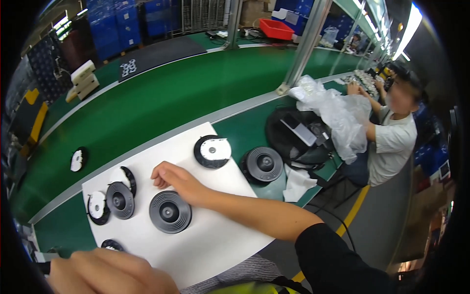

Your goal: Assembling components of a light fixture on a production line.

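Grey disc point(170, 212), white board point(218, 247) beneath, white-faced discs point(216, 149) nearby

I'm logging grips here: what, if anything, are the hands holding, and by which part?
It cannot be told: the right hand is curled, nothing visible in it; the left hand shows only its back.
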Demonstrator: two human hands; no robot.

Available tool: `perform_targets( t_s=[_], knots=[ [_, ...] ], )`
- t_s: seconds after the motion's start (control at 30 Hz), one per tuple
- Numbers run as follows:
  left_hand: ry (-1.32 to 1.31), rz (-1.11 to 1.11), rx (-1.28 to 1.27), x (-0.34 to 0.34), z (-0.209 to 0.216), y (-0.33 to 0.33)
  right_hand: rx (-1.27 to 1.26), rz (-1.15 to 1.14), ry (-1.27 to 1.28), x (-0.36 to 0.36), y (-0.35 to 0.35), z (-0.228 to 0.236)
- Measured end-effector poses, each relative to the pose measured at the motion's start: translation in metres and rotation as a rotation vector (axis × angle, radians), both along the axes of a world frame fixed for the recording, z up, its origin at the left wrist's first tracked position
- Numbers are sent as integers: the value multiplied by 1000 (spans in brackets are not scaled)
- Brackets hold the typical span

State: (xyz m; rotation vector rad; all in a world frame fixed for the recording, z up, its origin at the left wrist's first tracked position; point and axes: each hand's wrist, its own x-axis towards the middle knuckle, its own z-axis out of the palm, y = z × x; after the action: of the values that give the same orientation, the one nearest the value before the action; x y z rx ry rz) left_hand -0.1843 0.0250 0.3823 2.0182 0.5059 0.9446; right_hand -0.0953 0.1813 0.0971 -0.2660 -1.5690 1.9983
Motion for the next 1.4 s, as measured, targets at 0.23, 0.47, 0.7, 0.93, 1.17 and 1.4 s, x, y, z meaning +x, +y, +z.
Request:
perform_targets(
  t_s=[0.23, 0.47, 0.7, 0.93, 1.17, 1.4],
  knots=[
    [-716, 712, -748, 62, 17, -45, -20, 37, -58, 6, 3, 2],
    [30, 944, -543, 40, 32, -39, -5, 65, -31, 13, 2, 7],
    [362, 716, -924, 17, 32, -24, -6, 58, -15, 5, 2, 1],
    [731, 535, -548, 18, 17, -41, -11, 67, -48, 12, 2, 5],
    [934, 706, -244, 27, 20, -41, -14, 53, -31, 8, 0, 4],
    [1016, 777, -63, 38, 30, -33, -29, 56, -19, 9, 1, 6]
  ],
)
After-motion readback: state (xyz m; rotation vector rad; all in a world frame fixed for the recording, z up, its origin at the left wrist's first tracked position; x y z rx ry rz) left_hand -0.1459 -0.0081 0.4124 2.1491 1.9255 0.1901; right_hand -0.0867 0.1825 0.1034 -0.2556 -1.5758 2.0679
